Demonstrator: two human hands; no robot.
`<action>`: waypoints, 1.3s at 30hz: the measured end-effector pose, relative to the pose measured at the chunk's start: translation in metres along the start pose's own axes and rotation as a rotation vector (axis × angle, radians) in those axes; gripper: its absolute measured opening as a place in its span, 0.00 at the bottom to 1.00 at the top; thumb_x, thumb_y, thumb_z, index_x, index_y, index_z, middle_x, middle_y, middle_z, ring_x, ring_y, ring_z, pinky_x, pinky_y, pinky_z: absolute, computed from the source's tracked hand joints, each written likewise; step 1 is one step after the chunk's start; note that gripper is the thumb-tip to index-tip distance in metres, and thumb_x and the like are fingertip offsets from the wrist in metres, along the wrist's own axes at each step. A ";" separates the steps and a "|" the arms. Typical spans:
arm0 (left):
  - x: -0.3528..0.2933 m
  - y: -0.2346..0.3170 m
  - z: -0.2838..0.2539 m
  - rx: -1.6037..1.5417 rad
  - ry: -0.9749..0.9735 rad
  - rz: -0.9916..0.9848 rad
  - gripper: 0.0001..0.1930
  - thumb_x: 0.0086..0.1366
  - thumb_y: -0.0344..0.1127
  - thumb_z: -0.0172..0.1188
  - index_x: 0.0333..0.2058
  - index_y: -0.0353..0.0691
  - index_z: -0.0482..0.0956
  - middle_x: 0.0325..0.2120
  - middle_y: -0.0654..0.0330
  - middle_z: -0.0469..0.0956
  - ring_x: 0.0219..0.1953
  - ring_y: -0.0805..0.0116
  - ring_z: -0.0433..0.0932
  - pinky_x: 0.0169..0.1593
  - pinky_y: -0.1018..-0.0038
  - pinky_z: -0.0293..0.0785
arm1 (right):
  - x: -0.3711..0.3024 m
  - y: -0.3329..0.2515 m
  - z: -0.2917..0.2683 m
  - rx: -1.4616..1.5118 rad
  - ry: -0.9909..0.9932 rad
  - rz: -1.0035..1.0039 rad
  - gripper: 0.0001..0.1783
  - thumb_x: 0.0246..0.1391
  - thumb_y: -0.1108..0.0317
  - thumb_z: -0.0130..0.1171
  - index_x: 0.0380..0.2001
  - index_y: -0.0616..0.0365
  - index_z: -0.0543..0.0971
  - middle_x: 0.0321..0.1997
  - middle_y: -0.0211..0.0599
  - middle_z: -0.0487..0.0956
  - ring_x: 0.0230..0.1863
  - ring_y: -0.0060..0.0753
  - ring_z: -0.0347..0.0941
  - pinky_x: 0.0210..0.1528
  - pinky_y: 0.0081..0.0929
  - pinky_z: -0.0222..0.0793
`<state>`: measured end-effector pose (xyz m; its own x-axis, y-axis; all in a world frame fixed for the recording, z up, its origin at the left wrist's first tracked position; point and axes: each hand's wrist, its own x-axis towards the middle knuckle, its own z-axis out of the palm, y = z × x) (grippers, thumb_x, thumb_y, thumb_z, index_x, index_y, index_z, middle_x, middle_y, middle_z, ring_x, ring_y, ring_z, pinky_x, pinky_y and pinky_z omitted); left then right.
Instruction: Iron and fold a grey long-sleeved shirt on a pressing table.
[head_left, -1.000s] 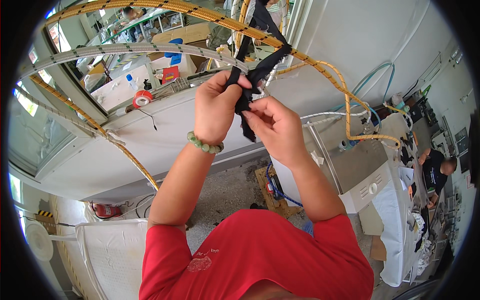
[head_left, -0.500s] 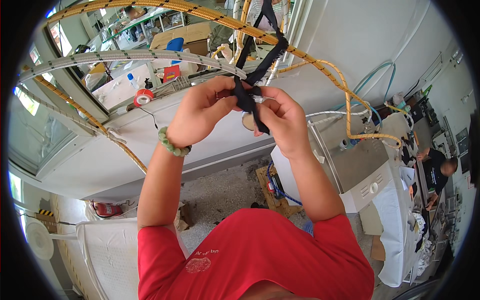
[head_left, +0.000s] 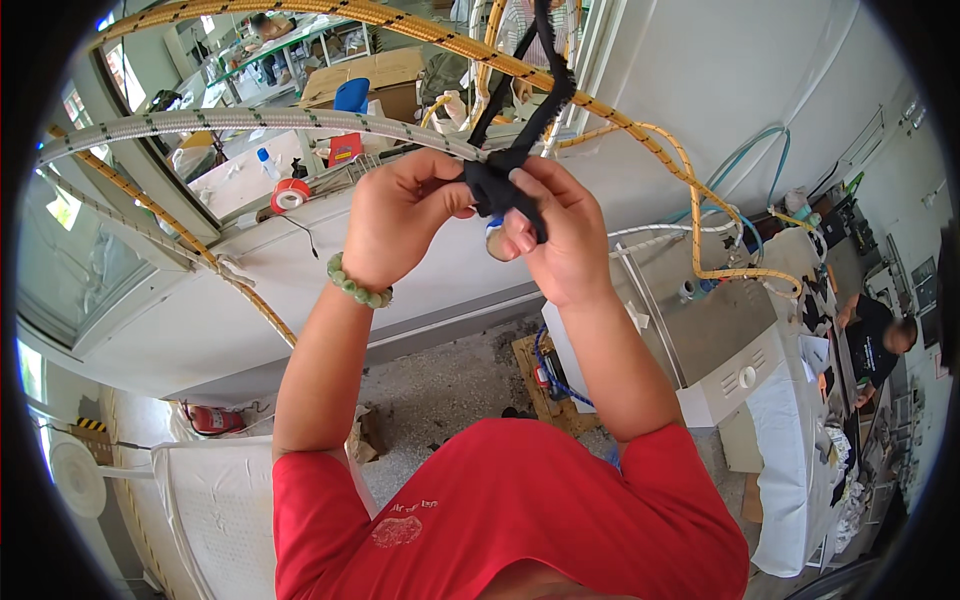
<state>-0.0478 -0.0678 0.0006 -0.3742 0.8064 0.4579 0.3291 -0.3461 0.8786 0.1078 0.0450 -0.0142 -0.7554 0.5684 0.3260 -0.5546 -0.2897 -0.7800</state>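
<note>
red shirt [head_left: 560,500] spans the foreground; green beads [head_left: 355,285] ring the left wrist. the left hand [head_left: 395,225] has thumb and fingertips pinched on a black cloth strip [head_left: 488,188]. the right hand [head_left: 565,235], fingers curled nearly closed, grips the strip too, its tail dangling beside the thumb. the strip is bunched between both hands at the white rope [head_left: 250,119], rising past a yellow rope [head_left: 460,47]. farther off sit a tape roll [head_left: 290,196] and, beyond the window, a cardboard box [head_left: 400,70].
</note>
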 end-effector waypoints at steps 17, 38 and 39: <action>-0.004 0.010 0.001 -0.035 0.043 -0.003 0.07 0.66 0.26 0.68 0.39 0.29 0.80 0.31 0.59 0.86 0.34 0.77 0.84 0.38 0.79 0.81 | 0.002 -0.030 0.011 -0.268 0.146 -0.089 0.08 0.64 0.67 0.66 0.41 0.60 0.82 0.24 0.27 0.77 0.18 0.16 0.65 0.21 0.21 0.62; -0.004 0.011 0.005 0.096 0.107 -0.026 0.09 0.64 0.29 0.71 0.35 0.32 0.80 0.29 0.59 0.84 0.30 0.77 0.82 0.36 0.78 0.82 | -0.013 -0.081 0.003 -0.760 0.112 -0.064 0.07 0.65 0.71 0.64 0.44 0.59 0.83 0.22 0.20 0.75 0.20 0.06 0.63 0.20 0.14 0.58; -0.002 0.014 0.002 0.212 0.131 0.100 0.09 0.63 0.29 0.72 0.34 0.33 0.80 0.29 0.59 0.84 0.30 0.77 0.81 0.36 0.77 0.81 | -0.013 -0.080 0.003 -0.759 0.108 -0.064 0.07 0.65 0.71 0.64 0.44 0.59 0.83 0.22 0.20 0.75 0.20 0.06 0.63 0.20 0.14 0.58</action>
<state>-0.0404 -0.0736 0.0119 -0.4357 0.6993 0.5667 0.5392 -0.3014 0.7864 0.1608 0.0581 0.0457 -0.6699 0.6499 0.3588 -0.1745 0.3319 -0.9270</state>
